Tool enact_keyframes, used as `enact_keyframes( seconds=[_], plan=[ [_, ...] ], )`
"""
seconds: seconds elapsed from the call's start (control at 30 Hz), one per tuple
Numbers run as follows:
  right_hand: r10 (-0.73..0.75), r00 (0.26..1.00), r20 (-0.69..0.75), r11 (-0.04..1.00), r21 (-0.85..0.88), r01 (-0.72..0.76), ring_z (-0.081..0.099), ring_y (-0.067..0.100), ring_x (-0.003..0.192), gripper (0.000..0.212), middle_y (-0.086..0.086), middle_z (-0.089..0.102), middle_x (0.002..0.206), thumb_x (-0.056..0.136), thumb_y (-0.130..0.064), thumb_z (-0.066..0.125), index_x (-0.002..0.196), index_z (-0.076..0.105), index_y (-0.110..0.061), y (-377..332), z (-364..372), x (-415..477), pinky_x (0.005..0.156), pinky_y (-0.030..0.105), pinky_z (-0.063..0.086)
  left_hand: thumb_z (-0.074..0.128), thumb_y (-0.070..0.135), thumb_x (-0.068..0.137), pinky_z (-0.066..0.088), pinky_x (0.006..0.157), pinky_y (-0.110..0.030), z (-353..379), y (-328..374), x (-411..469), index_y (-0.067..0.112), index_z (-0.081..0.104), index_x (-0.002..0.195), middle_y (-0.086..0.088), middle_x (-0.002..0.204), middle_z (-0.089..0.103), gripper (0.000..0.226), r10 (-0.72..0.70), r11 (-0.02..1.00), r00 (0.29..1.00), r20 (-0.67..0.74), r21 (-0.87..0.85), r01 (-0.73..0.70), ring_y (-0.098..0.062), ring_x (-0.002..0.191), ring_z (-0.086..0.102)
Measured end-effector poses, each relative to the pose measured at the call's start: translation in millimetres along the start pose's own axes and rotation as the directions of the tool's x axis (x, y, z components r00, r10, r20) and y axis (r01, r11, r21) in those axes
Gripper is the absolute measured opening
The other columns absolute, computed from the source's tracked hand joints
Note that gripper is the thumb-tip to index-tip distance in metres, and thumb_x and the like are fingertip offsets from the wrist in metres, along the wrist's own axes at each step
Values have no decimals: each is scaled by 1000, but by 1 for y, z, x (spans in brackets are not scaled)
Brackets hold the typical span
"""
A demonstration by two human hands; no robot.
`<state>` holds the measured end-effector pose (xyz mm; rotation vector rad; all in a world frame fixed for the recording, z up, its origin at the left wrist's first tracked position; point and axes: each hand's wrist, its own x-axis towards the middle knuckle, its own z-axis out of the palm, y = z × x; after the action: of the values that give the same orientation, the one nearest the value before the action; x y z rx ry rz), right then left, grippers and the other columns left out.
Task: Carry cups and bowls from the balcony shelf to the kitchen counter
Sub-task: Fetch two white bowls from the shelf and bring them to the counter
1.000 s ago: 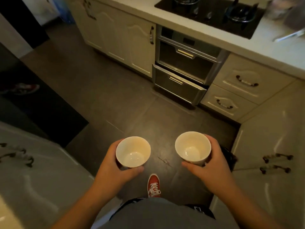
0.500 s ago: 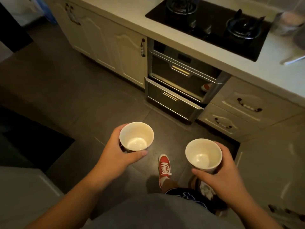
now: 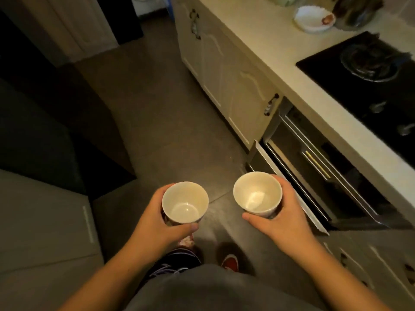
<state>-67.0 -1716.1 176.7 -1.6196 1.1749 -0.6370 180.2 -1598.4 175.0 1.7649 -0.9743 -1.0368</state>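
Glazed white ceramic, both vessels look stiff, brittle and smooth enough to slip, so they call for a firm wrap around the wall rather than a pinch at the rim. One white ceramic cup with a patterned outer wall (image 3: 185,202) sits upright in the left hand (image 3: 157,223), fingers curled around its far side and the thumb pressed across its near side just below the rim. A matching white ceramic cup (image 3: 257,194) is clasped the same way by the right hand (image 3: 284,217), palm against its outer side, thumb under the near edge. Both appear empty and probably light, carried side by side but apart, above the dark tiled floor (image 3: 157,131). Beyond the right grip, an open steel oven drawer (image 3: 289,189) juts out, a likely snag. Further off on that side runs the pale kitchen counter (image 3: 258,41), where these cups are presumably bound, with a black glass hob (image 3: 370,86) and a small white dish (image 3: 314,19).
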Motion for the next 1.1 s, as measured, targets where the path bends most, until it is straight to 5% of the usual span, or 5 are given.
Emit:
enact_keyframes(
  seconds=[0.27, 0.57, 0.73, 0.87, 1.1],
  plan=[
    [-84, 982, 169, 996, 43, 78, 51, -11, 110, 90, -41, 49, 113, 48, -41, 86, 127, 41, -44, -45, 89, 171, 75, 8, 50, 91, 8, 60, 47, 68, 0, -75, -14, 103, 41, 47, 116, 43, 99, 58, 79, -103, 990, 983, -155, -108, 87, 17, 99, 55],
    [-59, 990, 125, 998, 24, 56, 55, -8, 108, 86, -33, 55, 114, 52, -25, 91, 116, 44, -57, -78, 100, 291, 78, 5, 48, 84, 38, 55, 42, 70, 5, -152, 15, 245, 52, 39, 116, 42, 109, 53, 78, -31, 999, 982, -185, -26, 26, 28, 103, 47],
    [-13, 996, 91, 1000, -7, 13, 56, -9, 106, 89, -36, 56, 112, 52, -15, 92, 118, 44, -50, -70, 83, 353, 81, 16, 47, 89, 28, 62, 48, 73, -3, -158, 39, 334, 46, 43, 126, 37, 114, 55, 81, 14, 997, 991, -132, -72, -24, 13, 110, 54],
    [20, 998, 67, 1000, 7, -20, 57, -11, 105, 89, -35, 57, 112, 52, -12, 92, 116, 46, -53, -62, 70, 416, 74, 9, 51, 88, 30, 60, 50, 75, -5, -153, 60, 417, 48, 46, 122, 28, 116, 58, 77, 8, 997, 991, -131, -77, -19, 7, 111, 55],
    [51, 995, 86, 999, 10, -52, 52, -18, 105, 89, -40, 53, 113, 43, -53, 86, 120, 42, -53, -88, 61, 548, 69, 4, 47, 90, 25, 60, 48, 71, -2, -160, 96, 537, 45, 46, 124, 21, 119, 58, 80, -42, 997, 989, -144, -73, 32, 9, 110, 54]
  ],
)
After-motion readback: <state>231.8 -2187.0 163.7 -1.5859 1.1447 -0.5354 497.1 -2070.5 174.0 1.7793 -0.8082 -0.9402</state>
